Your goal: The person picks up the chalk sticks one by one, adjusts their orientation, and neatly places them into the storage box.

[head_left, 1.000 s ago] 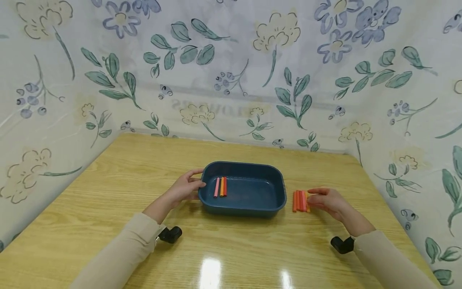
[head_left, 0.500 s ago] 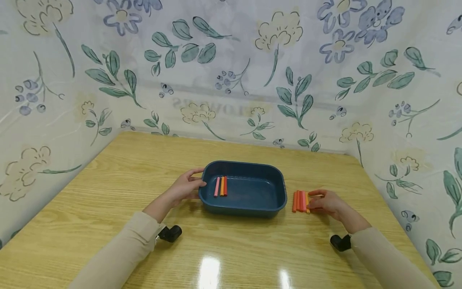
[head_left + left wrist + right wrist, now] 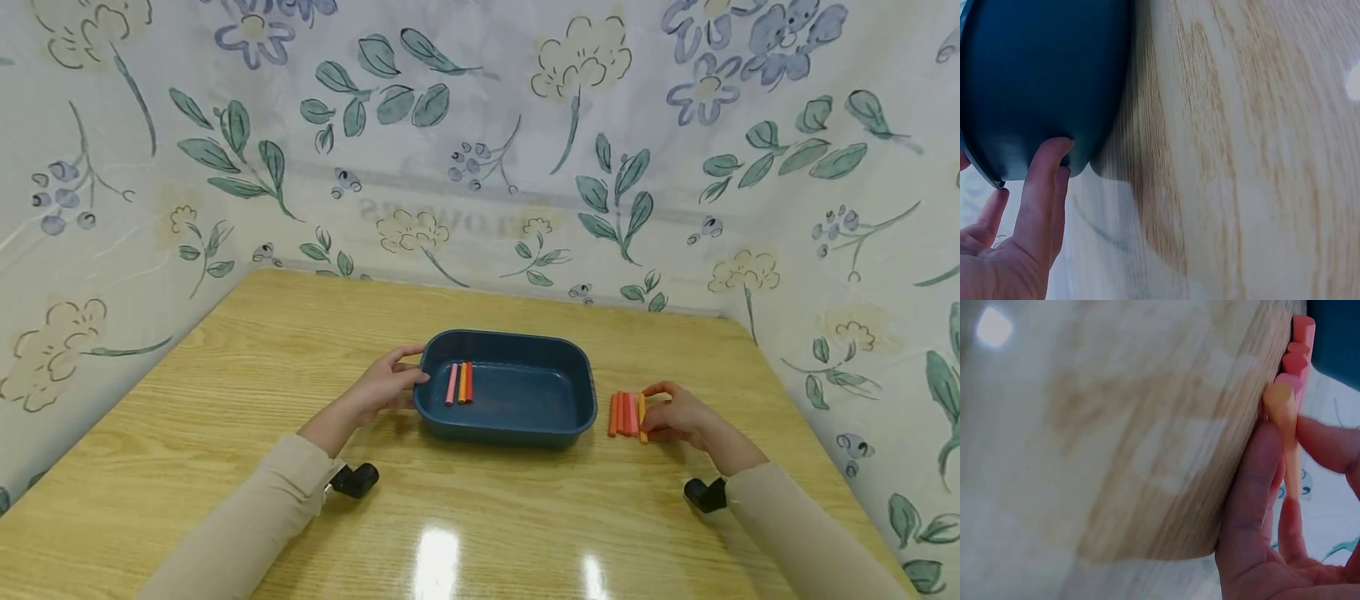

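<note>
In the head view my left hand (image 3: 384,382) holds the left end of a dark blue tray (image 3: 510,434), thumb over the rim. Its fingers (image 3: 1039,187) touch the outer wall in the left wrist view. A pink, a yellow and a red chalk stick (image 3: 469,382) lie side by side at the tray's left end. Right of the tray, my right hand (image 3: 678,417) pinches a yellow chalk stick (image 3: 1280,400) between thumb and fingers. That stick is slightly tilted, beside a row of orange, red and pink chalk sticks (image 3: 622,414) on the table.
The wood-grain table (image 3: 480,517) carries the tray and sticks. A floral-patterned sheet (image 3: 480,167) rises behind and on both sides of it. A black wrist camera mount (image 3: 356,481) sits below the left wrist, and another black mount (image 3: 705,495) below the right.
My right hand's fingers have closed on the yellow chalk stick at the right end of the row and shifted it slightly away from the pink one. My left hand stays on the tray.
</note>
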`<state>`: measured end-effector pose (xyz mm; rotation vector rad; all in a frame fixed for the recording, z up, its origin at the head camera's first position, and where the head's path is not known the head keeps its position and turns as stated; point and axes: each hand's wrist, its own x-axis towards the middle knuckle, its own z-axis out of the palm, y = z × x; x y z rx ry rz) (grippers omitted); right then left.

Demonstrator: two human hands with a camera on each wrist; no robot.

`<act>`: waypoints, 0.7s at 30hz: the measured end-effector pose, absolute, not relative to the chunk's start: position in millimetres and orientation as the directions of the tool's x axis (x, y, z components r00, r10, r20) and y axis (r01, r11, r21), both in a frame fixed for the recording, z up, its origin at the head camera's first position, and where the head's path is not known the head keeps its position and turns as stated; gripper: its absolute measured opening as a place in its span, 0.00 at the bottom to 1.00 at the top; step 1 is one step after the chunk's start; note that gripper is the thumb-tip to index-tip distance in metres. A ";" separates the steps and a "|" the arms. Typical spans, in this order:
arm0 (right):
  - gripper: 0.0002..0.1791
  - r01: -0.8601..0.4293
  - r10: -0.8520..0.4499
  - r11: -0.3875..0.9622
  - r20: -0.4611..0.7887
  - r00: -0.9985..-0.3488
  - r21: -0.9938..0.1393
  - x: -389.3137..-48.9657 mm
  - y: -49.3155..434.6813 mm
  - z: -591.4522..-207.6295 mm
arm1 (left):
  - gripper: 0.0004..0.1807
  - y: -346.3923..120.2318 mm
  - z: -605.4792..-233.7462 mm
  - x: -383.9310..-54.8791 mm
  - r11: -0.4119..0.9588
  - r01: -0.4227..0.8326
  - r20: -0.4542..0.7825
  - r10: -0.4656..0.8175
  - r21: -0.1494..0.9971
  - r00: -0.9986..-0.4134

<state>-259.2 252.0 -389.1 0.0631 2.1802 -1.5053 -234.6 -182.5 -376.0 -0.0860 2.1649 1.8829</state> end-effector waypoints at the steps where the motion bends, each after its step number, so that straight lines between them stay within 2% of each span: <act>1: 0.36 0.309 -0.230 0.383 -0.414 -0.881 -0.870 -259.0 252.3 -388.8 | 0.32 -182.2 -376.1 -234.7 0.154 -0.222 -0.242 0.130 0.963 -0.962; 8: 0.39 0.315 -0.244 0.318 -0.398 -0.884 -0.894 -259.5 257.9 -389.0 | 0.32 -179.8 -375.3 -237.1 0.159 -0.227 -0.248 0.122 0.961 -0.961; 21: 0.37 0.332 -0.277 0.219 -0.384 -0.881 -0.918 -261.0 256.8 -384.4 | 0.32 -179.6 -376.5 -236.5 0.179 -0.215 -0.239 0.121 0.960 -0.963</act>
